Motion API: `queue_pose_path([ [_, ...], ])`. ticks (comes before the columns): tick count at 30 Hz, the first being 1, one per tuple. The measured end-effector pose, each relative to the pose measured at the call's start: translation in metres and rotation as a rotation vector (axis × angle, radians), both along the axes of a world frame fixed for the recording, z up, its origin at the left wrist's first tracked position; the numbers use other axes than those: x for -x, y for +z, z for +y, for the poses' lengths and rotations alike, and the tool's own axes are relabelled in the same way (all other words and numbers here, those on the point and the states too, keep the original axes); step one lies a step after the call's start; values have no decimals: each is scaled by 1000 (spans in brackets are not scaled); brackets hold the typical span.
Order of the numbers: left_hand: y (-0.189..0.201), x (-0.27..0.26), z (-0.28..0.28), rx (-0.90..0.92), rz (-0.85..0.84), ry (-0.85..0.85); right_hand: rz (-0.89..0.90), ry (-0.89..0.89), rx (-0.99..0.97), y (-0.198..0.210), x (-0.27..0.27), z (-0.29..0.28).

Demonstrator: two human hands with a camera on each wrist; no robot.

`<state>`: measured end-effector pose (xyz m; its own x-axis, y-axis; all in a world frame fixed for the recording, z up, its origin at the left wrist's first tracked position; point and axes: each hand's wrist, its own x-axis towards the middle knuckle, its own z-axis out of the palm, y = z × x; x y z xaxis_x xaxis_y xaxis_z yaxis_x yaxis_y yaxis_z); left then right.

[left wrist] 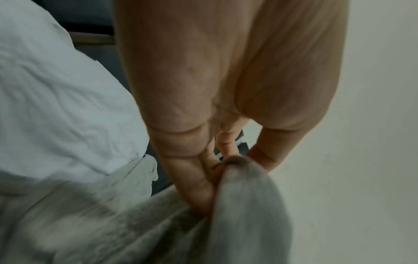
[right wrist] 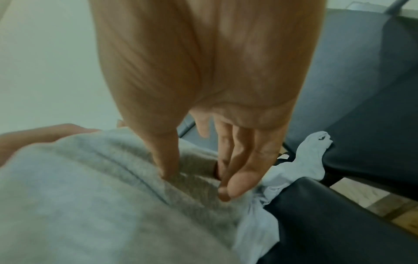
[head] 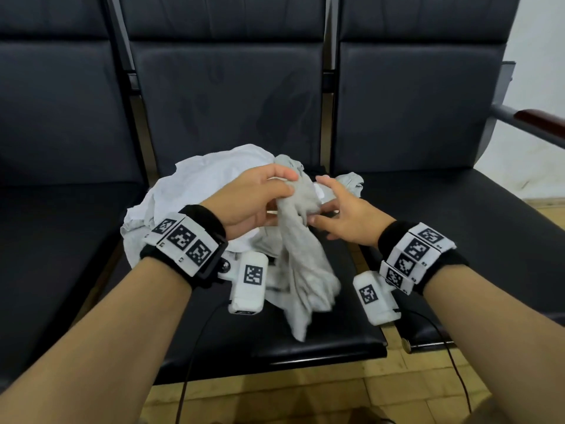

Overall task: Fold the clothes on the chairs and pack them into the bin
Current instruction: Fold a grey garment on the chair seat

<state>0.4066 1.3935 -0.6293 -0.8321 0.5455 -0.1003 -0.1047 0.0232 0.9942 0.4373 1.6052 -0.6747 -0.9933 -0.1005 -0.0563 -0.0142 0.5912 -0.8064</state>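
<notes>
Left hand [head: 256, 200] pinched grey garment [head: 301, 264] bunched above middle chair seat [head: 321, 344], lifting it off the white pile [head: 198, 182] | right hand [head: 342, 221] fingers spread, touching cloth, apparently seeking an edge | bin unseen

A white wall [head: 538, 123] fills the upper right of the head view. Yellowish floor tiles [head: 336, 396] run along the bottom edge. A brown armrest pad [head: 541, 117] on a grey metal bar sits at the right edge.
</notes>
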Motion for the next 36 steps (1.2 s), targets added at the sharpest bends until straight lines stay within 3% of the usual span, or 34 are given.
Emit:
queue_pose_path([
  [2, -2, -5, 9, 56, 52, 34, -49, 25, 17, -4, 0, 0],
  [6, -13, 0, 13, 226, 244, 108, 63, 24, -212, -4, -2, 9],
  [10, -16, 1, 4, 745, 488, -66, 280, -148, -149, 29, -13, 20],
  [13, -26, 3, -1, 921, 538, -114, 368, -221, -83, 44, -22, 28],
  [15, -29, 7, -8, 881, 494, -24, 353, -224, -104, 49, -28, 36],
  [19, -27, 14, -14, 535, 330, 251, 268, -130, -310, 43, -32, 55],
  [22, -22, 16, -11, 352, 234, 296, 256, -16, -358, 33, -34, 57],
  [26, -18, 17, -10, 127, 183, 376, 199, 7, -309, 29, -36, 53],
  [32, -33, 32, -30, 156, 207, 509, 15, -20, -303, 23, -36, 55],
  [34, -40, 37, -33, 249, 259, 567, 16, -79, -219, 21, -33, 54],
  [36, -43, 38, -33, 427, 352, 630, 12, -153, -9, 20, -30, 49],
])
